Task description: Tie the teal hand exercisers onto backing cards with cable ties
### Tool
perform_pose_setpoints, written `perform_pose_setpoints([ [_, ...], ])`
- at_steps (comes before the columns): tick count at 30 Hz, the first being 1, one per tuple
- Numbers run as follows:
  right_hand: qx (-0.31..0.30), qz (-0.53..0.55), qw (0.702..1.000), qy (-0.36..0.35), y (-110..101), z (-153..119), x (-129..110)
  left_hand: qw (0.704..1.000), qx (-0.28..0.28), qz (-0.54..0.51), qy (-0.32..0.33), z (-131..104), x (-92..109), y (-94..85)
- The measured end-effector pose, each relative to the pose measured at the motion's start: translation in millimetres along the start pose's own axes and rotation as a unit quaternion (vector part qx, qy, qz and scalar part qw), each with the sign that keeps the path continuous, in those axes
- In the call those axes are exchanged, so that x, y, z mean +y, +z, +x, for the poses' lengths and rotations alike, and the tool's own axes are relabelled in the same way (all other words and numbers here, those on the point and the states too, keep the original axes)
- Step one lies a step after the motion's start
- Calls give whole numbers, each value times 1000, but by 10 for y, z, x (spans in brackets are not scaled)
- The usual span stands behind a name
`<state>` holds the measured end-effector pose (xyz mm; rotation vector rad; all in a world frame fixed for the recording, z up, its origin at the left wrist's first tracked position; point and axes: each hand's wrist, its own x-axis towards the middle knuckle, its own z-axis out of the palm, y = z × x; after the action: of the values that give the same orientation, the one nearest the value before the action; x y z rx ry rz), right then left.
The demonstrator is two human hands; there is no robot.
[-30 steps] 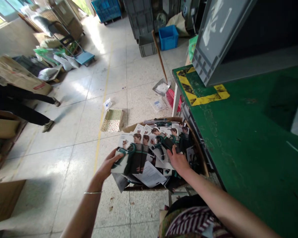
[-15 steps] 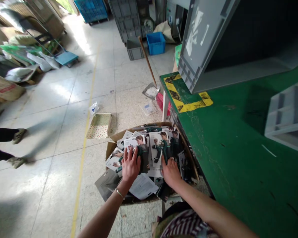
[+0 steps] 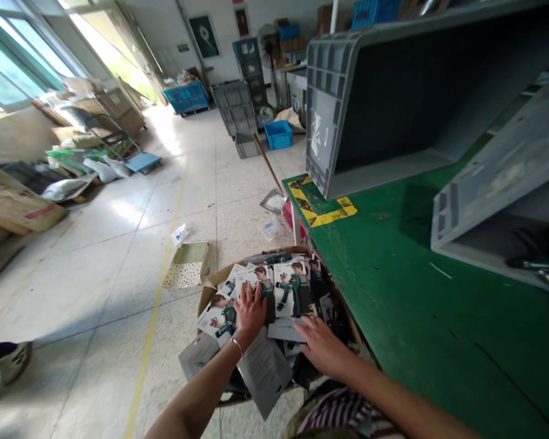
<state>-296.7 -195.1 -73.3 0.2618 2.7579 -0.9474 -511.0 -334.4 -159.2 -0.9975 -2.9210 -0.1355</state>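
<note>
A cardboard box [image 3: 229,272] on the floor is heaped with carded packs, each with a dark green two-armed tool fixed to a printed card. My left hand [image 3: 251,314] lies with fingers stretched over one pack [image 3: 269,286]; its palm hides part of that card. Just right of it is another carded tool [image 3: 291,294], face up. My right hand [image 3: 322,346] has its fingers outstretched, their tips at the edge of a pale card [image 3: 284,330]. Whether the thumb is under that card is hidden. A grey-backed card [image 3: 266,372] sticks out over the box's near side.
A green worktable [image 3: 375,256] borders the box on the right, bearing a grey crate [image 3: 322,122] on its side and another crate [image 3: 443,219]. On the floor are a patterned tray [image 3: 187,268], a dustpan [image 3: 273,200] and a blue bin [image 3: 278,135]. A person's shoe [image 3: 13,364] shows far left.
My view has tipped up, showing more of the room. My right hand has moved off the green tool toward the near side. The person at left has moved mostly out of view.
</note>
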Motion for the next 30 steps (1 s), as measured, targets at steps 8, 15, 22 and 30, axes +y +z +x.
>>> perform_pose_setpoints([
  [8,70,301,947,89,75,-1380,399,905,-166,-11,391,-1082,-429,32],
  [15,3,274,959,76,223,-1315,149,875,-233,101,412,-1644,-633,396],
  [22,-27,223,974,14,197,-1299,221,867,-180,-1,465,-1247,-458,-240],
  [30,17,243,970,10,278,-1285,184,946,-245,-87,194,-1047,-516,-625],
])
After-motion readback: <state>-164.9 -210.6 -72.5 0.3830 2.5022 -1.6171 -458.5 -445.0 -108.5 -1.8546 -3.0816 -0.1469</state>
